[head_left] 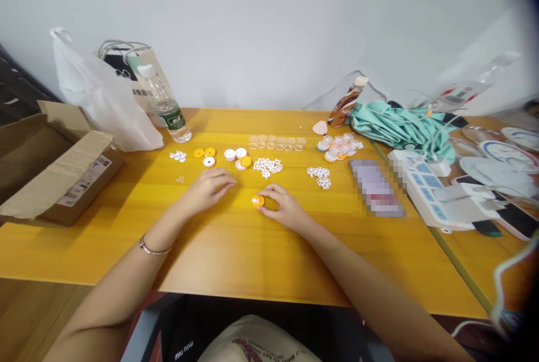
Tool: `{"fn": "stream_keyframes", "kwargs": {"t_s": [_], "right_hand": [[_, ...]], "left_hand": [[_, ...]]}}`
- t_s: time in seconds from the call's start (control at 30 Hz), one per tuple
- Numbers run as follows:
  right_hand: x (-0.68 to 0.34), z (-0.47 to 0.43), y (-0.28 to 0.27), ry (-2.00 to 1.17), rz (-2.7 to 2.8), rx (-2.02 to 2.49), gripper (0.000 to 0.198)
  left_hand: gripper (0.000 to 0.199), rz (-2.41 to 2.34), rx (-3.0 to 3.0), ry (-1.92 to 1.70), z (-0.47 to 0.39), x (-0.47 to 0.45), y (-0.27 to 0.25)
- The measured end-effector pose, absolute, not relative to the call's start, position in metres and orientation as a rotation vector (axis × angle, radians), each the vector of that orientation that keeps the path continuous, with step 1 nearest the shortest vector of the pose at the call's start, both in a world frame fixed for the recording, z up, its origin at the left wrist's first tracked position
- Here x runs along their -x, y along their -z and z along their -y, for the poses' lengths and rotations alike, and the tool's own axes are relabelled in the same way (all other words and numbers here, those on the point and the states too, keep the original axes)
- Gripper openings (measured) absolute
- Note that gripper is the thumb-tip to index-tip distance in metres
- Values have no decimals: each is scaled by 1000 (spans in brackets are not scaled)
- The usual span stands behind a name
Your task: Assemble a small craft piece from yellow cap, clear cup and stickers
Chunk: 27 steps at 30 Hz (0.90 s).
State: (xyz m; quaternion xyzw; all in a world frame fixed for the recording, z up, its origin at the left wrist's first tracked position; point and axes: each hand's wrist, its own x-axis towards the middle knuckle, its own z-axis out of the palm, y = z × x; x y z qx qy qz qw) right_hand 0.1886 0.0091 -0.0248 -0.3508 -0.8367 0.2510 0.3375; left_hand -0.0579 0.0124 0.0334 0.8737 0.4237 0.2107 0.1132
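Observation:
My right hand [286,207] grips a small orange round cap [257,200] with a white piece in its middle, thumb and fingers at its right edge. To its left, my left hand [209,188] hovers low over the table, fingers loosely stretched towards the cap, with nothing visible in them. Just beyond my hands lie white rings [229,154], an orange ring [245,161] and a cluster of white perforated discs [268,166]. More orange rings [199,152] are behind my left hand, near small white pieces [178,156] and tiny pale parts [180,179].
Behind stands a row of clear cups [278,143]. Rightward are wrapped parts [339,146], more perforated discs [320,175], a blurred phone [376,188], a power strip [429,191] and green cloth [400,129]. A cardboard box [95,182] and water bottle [170,112] stand left.

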Motion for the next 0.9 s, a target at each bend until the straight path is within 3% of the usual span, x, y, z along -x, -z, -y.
{"fn": "stream_keyframes", "kwargs": {"t_s": [0.37,0.9], "right_hand": [[-191,-8,21,-703,2191,946,33],[-189,-7,18,-759,2083,927,39]], "left_hand": [[13,-1470,-2176,-108,-21,94,-44],[16,-1654,-2213,52,-15,87,-47]]}}
